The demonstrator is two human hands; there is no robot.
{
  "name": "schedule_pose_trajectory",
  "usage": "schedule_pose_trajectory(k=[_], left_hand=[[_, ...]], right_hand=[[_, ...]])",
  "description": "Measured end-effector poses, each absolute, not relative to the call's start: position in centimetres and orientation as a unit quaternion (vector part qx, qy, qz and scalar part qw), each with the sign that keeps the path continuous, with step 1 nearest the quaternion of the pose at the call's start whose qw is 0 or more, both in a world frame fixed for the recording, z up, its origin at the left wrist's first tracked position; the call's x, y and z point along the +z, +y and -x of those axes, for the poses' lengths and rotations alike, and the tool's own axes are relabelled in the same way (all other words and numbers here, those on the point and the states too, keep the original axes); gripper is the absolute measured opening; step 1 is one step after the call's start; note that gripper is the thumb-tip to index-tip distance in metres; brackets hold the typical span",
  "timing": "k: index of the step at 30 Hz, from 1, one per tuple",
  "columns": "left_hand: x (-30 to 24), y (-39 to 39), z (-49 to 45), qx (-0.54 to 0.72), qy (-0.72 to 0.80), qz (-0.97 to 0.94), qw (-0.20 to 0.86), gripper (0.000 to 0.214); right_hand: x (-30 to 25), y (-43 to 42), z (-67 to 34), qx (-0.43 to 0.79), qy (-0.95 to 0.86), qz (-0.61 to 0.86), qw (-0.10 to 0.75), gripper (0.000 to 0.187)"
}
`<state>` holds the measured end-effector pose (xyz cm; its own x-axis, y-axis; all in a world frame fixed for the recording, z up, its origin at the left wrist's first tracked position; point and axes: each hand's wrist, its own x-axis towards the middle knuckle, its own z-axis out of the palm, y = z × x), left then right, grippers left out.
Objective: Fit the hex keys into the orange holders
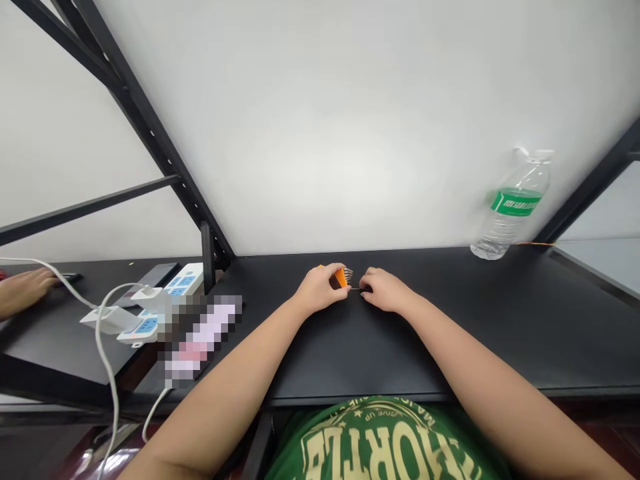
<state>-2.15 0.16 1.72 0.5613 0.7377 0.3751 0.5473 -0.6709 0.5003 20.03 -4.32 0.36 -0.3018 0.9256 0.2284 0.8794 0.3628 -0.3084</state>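
Note:
My left hand point(320, 288) is closed around an orange hex key set point(341, 277), held just above the black desk point(370, 360). Several curved metal ends stick out of its right side. A short gap to the right, my right hand point(384, 290) has its fingertips pinched on a thin dark rod, which looks like a hex key point(356, 289). Its left end reaches toward my left fingertips; whether it touches the set I cannot tell. The right fingers hide the rest of it.
A clear bottle with a green label point(516, 203) stands by the wall at right. To my left lie a blurred-out phone point(203, 343) on a cable and a white power strip point(147, 327) with chargers. Beyond the black metal frame point(150, 127), another person's hand point(30, 290) rests on a desk.

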Motion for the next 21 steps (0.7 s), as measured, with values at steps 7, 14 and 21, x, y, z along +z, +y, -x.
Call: schedule_pose_trajectory(k=[7,14,21], left_hand=[[2.0,0.2,2.3,0.271,0.377,-0.877,0.123,0.049],[2.2,0.1,2.4,0.251,0.369,-0.891,0.080,0.052],[1.9,0.3,2.4,0.262,0.351,-0.895,0.083,0.050]], right_hand=[[0.9,-5.0,-19.5,0.081,-0.768,0.632,0.057,0.016],[1.9,-5.6,-19.7,0.158,-0.822,0.479,0.265,0.014],[2.0,-5.4,-19.5,0.132,-0.826,0.467,0.288,0.016]])
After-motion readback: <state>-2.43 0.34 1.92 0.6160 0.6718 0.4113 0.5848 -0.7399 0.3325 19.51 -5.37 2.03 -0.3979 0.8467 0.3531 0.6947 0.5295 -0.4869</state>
